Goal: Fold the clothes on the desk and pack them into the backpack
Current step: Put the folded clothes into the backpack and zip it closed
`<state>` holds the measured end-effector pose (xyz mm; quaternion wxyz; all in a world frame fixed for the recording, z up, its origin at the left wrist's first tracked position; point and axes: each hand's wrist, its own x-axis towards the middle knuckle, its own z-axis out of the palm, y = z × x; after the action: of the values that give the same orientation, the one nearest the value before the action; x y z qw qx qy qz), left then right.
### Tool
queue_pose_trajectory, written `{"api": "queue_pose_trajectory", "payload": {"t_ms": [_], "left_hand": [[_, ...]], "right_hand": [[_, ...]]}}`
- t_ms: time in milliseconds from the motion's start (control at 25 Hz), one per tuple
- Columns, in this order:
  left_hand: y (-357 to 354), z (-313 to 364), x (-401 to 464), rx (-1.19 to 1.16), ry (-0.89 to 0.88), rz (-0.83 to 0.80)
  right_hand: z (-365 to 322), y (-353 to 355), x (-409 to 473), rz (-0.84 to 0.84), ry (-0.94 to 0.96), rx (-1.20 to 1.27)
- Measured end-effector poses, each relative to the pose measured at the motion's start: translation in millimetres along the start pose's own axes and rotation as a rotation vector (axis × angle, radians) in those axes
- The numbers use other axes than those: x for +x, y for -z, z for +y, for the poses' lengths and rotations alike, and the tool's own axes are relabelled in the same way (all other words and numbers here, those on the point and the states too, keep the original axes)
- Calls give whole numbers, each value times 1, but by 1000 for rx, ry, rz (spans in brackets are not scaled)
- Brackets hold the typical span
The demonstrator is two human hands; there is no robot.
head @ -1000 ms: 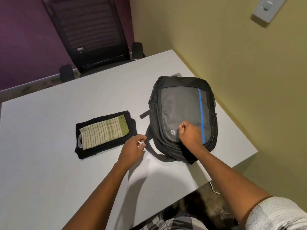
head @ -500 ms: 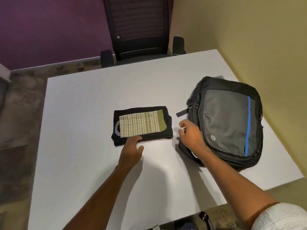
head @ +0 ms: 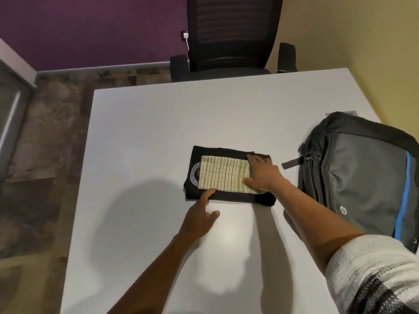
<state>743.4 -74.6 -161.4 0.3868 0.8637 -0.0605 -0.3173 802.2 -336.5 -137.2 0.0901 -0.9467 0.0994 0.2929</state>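
**Fig. — Folded stack under both hands, backpack shut beside it**

Folded clothes: a striped green-and-cream cloth (head: 223, 175) lies on top of a black folded garment (head: 226, 196) w/ a round white print at its far-left end, partly covered by the cloth. Stack sits on the white desk (head: 158, 132), directly under the right hand and just ahead of the left.

Right hand (head: 264, 174): flat, fingers straight and spread, palm pressing the right end of the striped cloth; grips nothing. Left hand (head: 199, 219): relaxed, forefinger extended and touching the near edge of the black garment; holds nothing.

Backpack (head: 362, 184): grey/black w/ blue stripe, lies face up to the right of the right forearm, near the stack but apart from it. No open zip is visible, so it looks closed.

Risks (judgement): 
- Lifting w/ one hand on top and only a fingertip at the edge could let the smaller cloth slide off, or the black garment unfold from its loose near side.
- Bag prob. needs opening first; carrying the stack w/ both hands leaves none free for the zip.

Hidden/unclear: right end of both clothes is under the right hand; print text too small to read; backpack's right side is cut off by frame edge; main zip state cannot be confirmed. An office chair (head: 233, 37) stands beyond the desk's far edge.
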Motion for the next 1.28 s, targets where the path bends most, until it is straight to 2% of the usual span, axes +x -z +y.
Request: {"api": "queue_pose_trajectory", "payload": {"t_ms": [200,320,440,560,680,920,1000,1080,1160,1280], "left_hand": [[31,-5,12,-57,31,130],[39,2,14,-192,134,201],[30,1,12,-235,255,201],[16,-4,15,-308,274,167],[10,3,11,-501,330,165],[3,-1,4,-639,449,41],[-6,-2,2,-628,474,75],[-24,-1,-1,-628,531,157],[-47,0,-6,-802,587,169],[-64,14,-19,-1043,615,-2]], "right_hand": [[-29,-26,-35,58,-152,193],[-37,-41,-64,65,-221,344],[-30,-39,-57,155,-169,476],[-32,-32,-44,44,-88,654],[-36,-40,-39,62,-65,638],[-32,-53,-47,35,-77,546],[-34,-54,-57,166,-133,460],[-38,-58,-77,392,-231,530],[-41,-74,-99,547,-273,635],[-40,-102,-122,546,-301,658]]}}
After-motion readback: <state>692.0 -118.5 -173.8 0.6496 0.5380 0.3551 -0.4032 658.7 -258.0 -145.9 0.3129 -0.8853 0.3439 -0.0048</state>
